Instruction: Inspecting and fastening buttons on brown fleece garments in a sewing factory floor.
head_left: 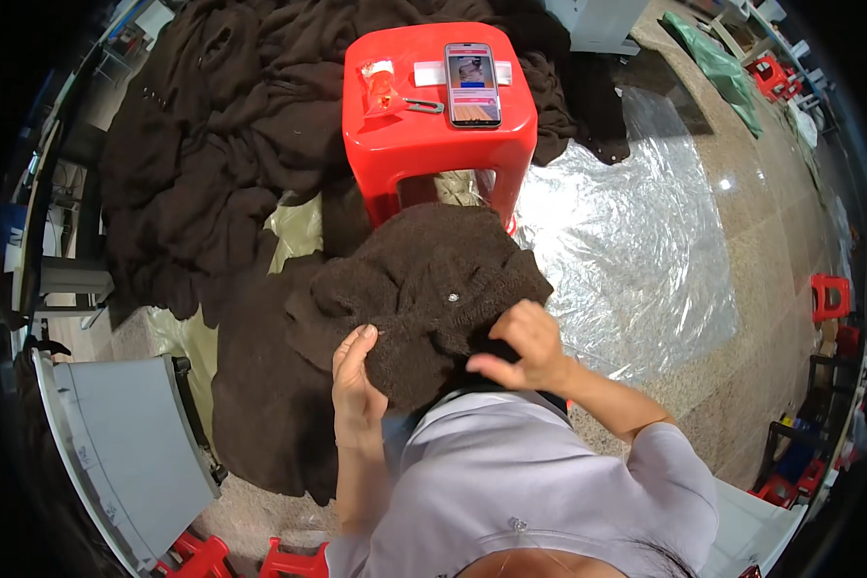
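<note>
A dark brown fleecy garment (424,255) lies bunched over my lap, with a small silvery snap button (454,298) showing on it. My left hand (354,374) is closed on the garment's near left edge, thumb on top and the other fingers partly hidden. Over the garment's right side, my right hand (528,349) has its thumb stretched out to the left, apart from its bent fingers. Nothing shows between them. Whether its fingertips touch the cloth, I cannot tell.
Ahead stands a red plastic stool (433,149) bearing a lit phone (473,85), small snips (424,105) and a red-and-white packet (380,89). Brown garments (202,164) are heaped behind and left. Clear plastic sheeting (636,241) covers floor at right. A grey panel (130,448) stands near left.
</note>
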Motion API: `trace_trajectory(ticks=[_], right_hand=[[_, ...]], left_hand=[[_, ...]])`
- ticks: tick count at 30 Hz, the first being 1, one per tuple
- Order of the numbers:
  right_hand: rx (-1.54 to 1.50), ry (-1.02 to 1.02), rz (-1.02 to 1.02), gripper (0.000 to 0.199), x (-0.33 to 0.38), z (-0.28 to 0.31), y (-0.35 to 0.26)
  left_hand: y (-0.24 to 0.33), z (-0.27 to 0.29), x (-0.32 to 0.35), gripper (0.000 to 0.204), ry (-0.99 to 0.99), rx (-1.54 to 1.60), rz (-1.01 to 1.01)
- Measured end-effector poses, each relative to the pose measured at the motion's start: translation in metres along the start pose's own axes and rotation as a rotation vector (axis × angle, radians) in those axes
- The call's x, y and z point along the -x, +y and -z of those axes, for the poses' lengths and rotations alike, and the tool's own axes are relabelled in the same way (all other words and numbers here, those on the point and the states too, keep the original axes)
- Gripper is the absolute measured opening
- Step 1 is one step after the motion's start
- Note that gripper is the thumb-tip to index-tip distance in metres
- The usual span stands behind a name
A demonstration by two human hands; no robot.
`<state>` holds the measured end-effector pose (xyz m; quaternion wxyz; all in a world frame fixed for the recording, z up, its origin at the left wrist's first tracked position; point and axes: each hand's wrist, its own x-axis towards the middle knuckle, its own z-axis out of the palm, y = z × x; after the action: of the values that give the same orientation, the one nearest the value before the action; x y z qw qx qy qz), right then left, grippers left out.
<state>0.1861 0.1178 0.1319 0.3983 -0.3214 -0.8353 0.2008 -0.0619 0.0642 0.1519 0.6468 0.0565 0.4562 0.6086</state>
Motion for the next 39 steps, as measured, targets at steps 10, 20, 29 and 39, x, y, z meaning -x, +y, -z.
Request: trace_trajectory(ticks=[10, 20, 29, 39], right_hand=[[-0.389, 0.005, -0.757, 0.01, 0.025, 0.004, 0.015], [-0.15, -0.163, -0.484, 0.048, -0.019, 0.062, 0.001], [-0.15, -0.124, 0.111, 0.048, -0.057, 0.049, -0.031], [-0.056, -0.037, 0.26, 0.021, -0.062, -0.005, -0.039]], left_hand=[[-0.005, 0.003, -0.003, 0.015, -0.013, 0.007, -0.058], [0.0, -0.005, 0.001, 0.013, -0.145, -0.08, -0.076], [0.004, -0.032, 0.007, 0.01, -0.12, -0.198, -0.224], [-0.014, -0.026, 0.003, 0.009, -0.198, -0.208, -0.218]])
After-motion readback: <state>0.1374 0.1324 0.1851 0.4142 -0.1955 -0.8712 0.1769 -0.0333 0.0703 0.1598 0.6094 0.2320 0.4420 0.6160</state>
